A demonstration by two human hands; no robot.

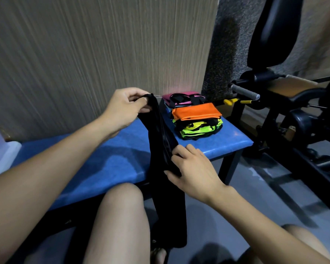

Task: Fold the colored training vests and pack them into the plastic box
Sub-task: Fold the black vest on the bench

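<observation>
The left grip (125,106) pinched the top of a black vest (160,141) hanging over the blue surface (107,164); the right grip (192,166) clutched its middle, near the folded vest stack (196,116).

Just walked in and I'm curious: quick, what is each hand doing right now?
Left hand: pinches the top end of the black garment, holding it up.
Right hand: fingers curled on the same black garment lower down, gripping its edge.

One head cam looks fwd and down (close, wide-angle) over the blue bench (107,164) toward the wall (84,54).
</observation>
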